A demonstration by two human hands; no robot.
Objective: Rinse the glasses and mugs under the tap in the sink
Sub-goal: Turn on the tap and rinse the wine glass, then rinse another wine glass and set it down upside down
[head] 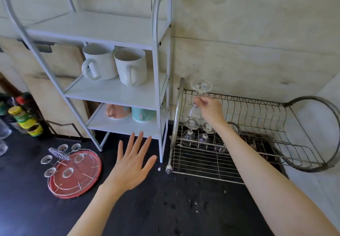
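Right hand (209,107) pinches inverted wine glass (195,110) by the stem, over wire rack (257,125). Left hand (132,160) empty, fingers spread flat above counter (165,208).

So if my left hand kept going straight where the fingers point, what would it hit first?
Probably the bottom shelf of the white rack: the left hand hovers open, fingers aimed at its front edge. Depth is unclear.

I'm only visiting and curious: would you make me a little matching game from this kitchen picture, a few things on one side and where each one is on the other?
Things:
1. wine glass
2. white mugs
3. red tray
4. left hand

Places:
A. flat on the dark counter
B. middle shelf of the white rack
C. upside down, stem pinched by the right hand, over the wire dish rack
D. open, fingers spread above the counter

Pairs: 1-C, 2-B, 3-A, 4-D
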